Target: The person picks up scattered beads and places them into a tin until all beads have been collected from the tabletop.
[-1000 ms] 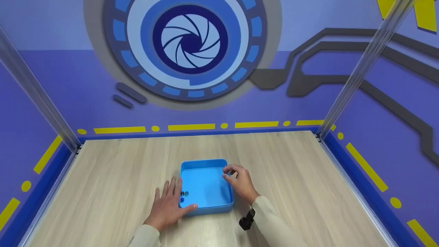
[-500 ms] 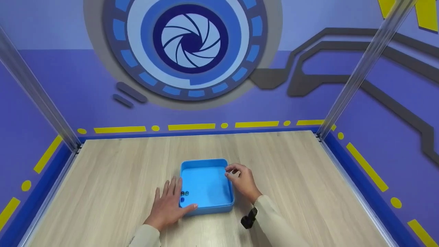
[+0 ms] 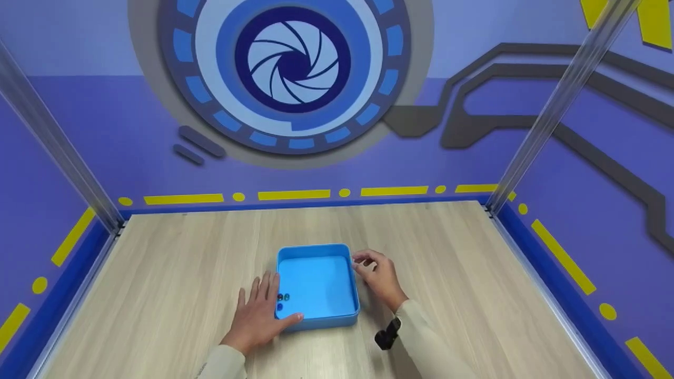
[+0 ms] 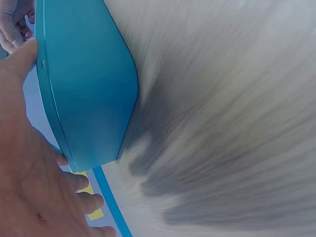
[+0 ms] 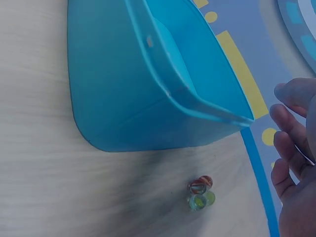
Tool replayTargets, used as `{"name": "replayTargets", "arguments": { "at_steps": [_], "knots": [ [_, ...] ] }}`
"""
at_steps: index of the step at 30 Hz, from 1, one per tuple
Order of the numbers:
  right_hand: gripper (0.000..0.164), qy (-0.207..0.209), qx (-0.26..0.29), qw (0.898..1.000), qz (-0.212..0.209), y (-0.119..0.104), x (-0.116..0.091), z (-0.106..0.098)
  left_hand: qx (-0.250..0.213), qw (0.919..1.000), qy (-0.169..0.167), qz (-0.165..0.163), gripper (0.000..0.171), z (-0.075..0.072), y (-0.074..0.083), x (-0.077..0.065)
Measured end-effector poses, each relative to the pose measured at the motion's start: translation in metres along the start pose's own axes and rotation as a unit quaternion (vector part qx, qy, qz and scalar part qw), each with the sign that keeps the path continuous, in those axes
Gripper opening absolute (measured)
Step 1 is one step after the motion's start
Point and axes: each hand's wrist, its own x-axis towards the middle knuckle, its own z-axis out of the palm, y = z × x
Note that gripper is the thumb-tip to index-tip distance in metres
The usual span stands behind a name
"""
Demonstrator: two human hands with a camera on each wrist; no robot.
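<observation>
A square blue metal box (image 3: 321, 284) without a lid stands on the table. In its near left corner lie a blue marble (image 3: 280, 306), a green marble (image 3: 286, 297) and a dark marble (image 3: 279, 297). My left hand (image 3: 258, 316) rests against the box's left side with straight fingers, its thumb across the front rim. Just outside the right wall, my right hand (image 3: 380, 273) hovers, fingers loosely bent and apart from the thumb. Nothing shows in its grasp. Several marbles, red-brown (image 5: 198, 186) and green (image 5: 198, 202), sit clustered on the table beside the box, as the right wrist view shows.
The wooden table (image 3: 210, 247) extends around the box on all sides. A purple-blue back wall (image 3: 316, 173) and side walls enclose it, with metal posts (image 3: 563, 100) at the corners. A black device (image 3: 387, 334) is worn on the right wrist.
My right hand has drawn away to the right, from over the box's right rim to just outside it. The left hand, the box and the marbles inside it stay put.
</observation>
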Motion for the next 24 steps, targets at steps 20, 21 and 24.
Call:
{"name": "replayTargets", "arguments": {
  "at_steps": [20,21,24],
  "knots": [
    [0.020,-0.028,-0.008,0.999,0.026,0.018,0.001,-0.015,-0.002,1.0000,0.001,0.002,0.111,-0.001,0.000,-0.001],
    [0.019,-0.026,-0.009,0.999,0.025,0.019,0.001,-0.016,-0.002,1.0000,0.002,0.003,0.111,-0.001,0.000,-0.001],
    [0.018,-0.019,-0.011,0.999,0.028,0.020,0.001,-0.018,-0.004,1.0000,0.004,0.004,0.111,-0.001,0.000,-0.001]
  ]
}}
